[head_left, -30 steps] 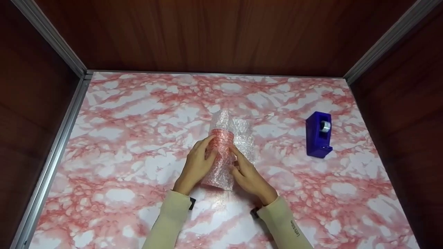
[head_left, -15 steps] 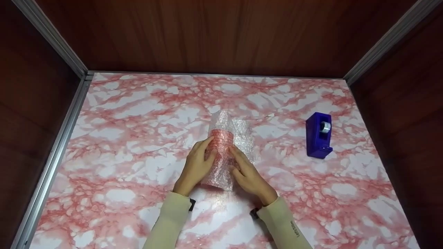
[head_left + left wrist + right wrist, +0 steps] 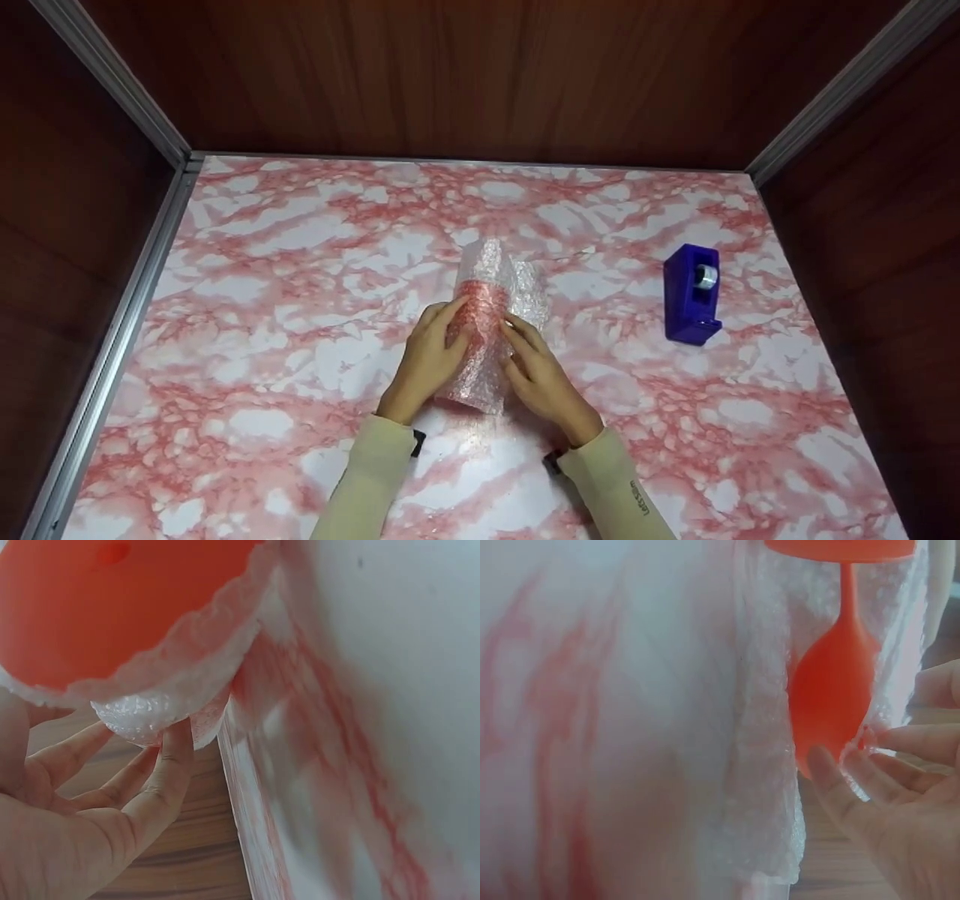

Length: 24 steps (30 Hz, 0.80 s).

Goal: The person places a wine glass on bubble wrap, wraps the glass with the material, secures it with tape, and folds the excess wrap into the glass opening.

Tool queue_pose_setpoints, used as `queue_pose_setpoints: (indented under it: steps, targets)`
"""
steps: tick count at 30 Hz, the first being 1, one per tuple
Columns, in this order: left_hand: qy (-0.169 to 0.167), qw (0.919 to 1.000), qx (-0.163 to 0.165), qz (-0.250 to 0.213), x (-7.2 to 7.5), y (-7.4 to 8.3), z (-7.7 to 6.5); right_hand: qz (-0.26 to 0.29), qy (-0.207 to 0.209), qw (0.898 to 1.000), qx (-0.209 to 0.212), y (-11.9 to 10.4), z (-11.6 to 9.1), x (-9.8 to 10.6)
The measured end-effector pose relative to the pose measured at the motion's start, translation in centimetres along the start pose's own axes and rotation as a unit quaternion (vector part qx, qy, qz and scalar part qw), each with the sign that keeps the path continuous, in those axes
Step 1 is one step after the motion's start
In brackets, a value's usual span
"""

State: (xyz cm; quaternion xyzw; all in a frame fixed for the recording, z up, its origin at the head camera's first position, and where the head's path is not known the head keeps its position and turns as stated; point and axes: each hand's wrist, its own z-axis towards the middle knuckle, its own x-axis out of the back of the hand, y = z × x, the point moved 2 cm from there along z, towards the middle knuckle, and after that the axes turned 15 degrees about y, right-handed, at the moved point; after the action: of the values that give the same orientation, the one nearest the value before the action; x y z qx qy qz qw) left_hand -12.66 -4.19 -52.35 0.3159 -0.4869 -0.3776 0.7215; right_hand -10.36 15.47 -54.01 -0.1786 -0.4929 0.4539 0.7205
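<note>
An orange-red goblet (image 3: 834, 686) lies on its side, with its stem and round foot seen in the right wrist view. Bubble wrap (image 3: 486, 259) is rolled around it, and a loose flap of the wrap (image 3: 531, 296) lies to the right. My left hand (image 3: 429, 352) holds the roll from the left, its thumb on top. From the right side, my right hand (image 3: 544, 375) grips the wrapped goblet, fingertips at the wrap's edge. In the left wrist view, fingers (image 3: 174, 754) touch the wrap below the orange-red foot.
A blue tape dispenser (image 3: 690, 296) with a roll of clear tape stands to the right on the red-and-white marbled table (image 3: 300, 420). Dark wooden panels (image 3: 480, 75) with metal edge rails (image 3: 112, 322) enclose the back and both sides.
The roll has turned slightly to the right, over part of the loose flap. My right fingers have shifted and bent a little; my left hand has hardly moved.
</note>
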Motion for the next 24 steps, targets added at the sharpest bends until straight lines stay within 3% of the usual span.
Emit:
queue_pose_setpoints:
  steps: [5,11,24]
  targets:
    - [0.000,1.0000,-0.002,0.001,0.17,-0.09,0.03,0.024,-0.012,1.000,-0.011,0.09,-0.10,-0.03]
    - [-0.002,1.0000,0.000,-0.009,0.28,-0.21,0.13,0.080,-0.044,0.994,-0.055,0.06,-0.14,-0.17]
    - [-0.006,0.9997,0.018,-0.014,0.23,0.17,0.17,0.058,-0.047,0.996,-0.050,0.32,0.20,0.25]
